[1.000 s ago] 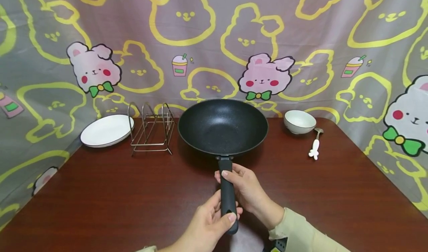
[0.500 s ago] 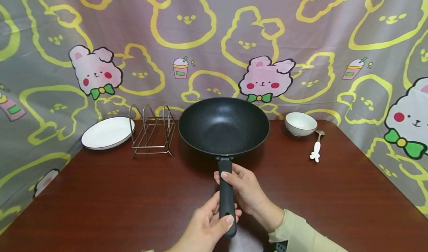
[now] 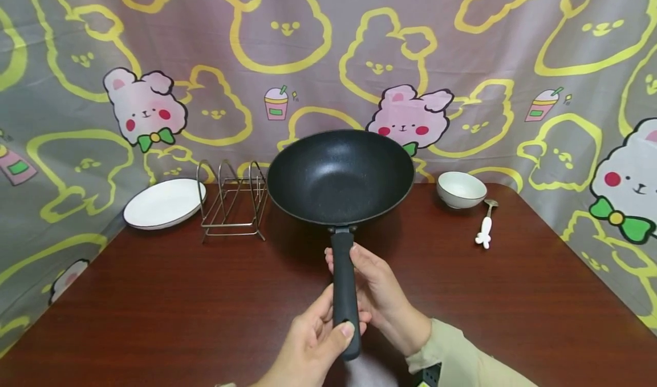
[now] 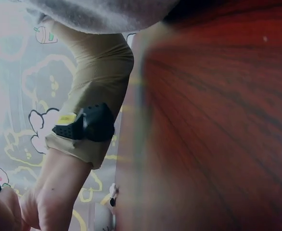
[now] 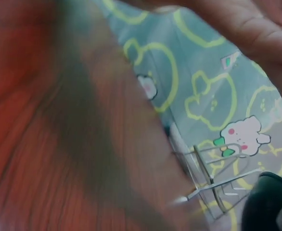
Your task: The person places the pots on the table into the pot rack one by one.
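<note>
A black wok (image 3: 340, 176) with a long black handle (image 3: 345, 284) is held over the table, its far rim raised so the inside faces me. Near the handle's end, my left hand (image 3: 313, 335) grips it with the thumb on top. Farther up, closer to the pan, my right hand (image 3: 382, 287) holds the handle from the right side, fingertips showing on its left. In the right wrist view, part of the dark wok (image 5: 263, 202) shows at the lower right. The left wrist view catches the right hand (image 4: 47, 207) and its sleeve.
Left of the wok stands a wire rack (image 3: 233, 204), with a white plate (image 3: 165, 203) beside it at the far left. At the back right sit a white bowl (image 3: 461, 190) and a spoon with a white handle (image 3: 485, 224). A patterned curtain (image 3: 308, 45) hangs behind the table (image 3: 154, 307).
The wok has risen and its far rim has tipped up, hiding more of the curtain. Both hands have shifted slightly left with the handle, and the right thumb has moved to the handle's side.
</note>
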### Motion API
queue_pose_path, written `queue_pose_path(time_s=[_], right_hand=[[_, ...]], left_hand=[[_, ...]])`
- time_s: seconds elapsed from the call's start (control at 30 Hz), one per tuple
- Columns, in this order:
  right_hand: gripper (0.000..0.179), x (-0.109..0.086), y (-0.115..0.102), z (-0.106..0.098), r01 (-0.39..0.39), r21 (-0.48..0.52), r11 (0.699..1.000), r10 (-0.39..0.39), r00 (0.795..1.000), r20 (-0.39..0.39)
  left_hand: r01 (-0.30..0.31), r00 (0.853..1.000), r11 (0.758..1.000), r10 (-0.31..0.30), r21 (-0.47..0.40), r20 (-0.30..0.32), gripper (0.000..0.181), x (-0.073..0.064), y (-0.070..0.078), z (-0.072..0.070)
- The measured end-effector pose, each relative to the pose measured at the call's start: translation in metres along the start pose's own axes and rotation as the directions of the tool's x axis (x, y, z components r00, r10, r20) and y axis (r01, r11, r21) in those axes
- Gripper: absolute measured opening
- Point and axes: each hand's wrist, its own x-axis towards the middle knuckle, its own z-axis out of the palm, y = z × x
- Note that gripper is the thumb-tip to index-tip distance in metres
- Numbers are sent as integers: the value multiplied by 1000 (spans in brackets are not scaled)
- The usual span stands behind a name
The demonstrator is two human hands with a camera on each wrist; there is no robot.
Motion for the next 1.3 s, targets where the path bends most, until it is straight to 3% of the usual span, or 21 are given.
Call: queue_pose_path(time_s=[0.17,0.3,0.4,0.57,0.8,1.0,1.1,1.2,1.3], right_hand=[[28,7,3,1,-30,262,965,-18,984,177],[33,15,5,2,-80,414,907,-81,931,356],[36,20,4,4,-116,470,875,-125,884,451],[32,25,-1,6,-185,487,853,-99,860,501],[32,28,-1,6,-127,406,905,-118,842,527],[28,29,-1,8,-39,330,943,-144,847,512],[27,28,-2,8,3,279,960,-146,858,493],[26,28,-3,8,30,218,976,-133,870,475],[25,28,-3,8,55,159,986,-122,884,452]], left_hand=[[-64,998,998,65,-24,21,48,1,0,-1],[-69,997,996,71,-65,29,50,1,2,-1],[-69,997,993,73,-95,35,52,2,3,-2],[-109,989,982,123,-153,84,51,4,5,-6],[-29,993,967,57,-253,104,56,-1,2,-10],[29,992,956,7,-292,125,60,-4,5,-17],[53,991,971,-23,-232,131,60,-5,9,-21],[128,989,982,-115,-140,96,60,-6,16,-22],[227,974,974,-227,-1,17,60,-4,25,-21]])
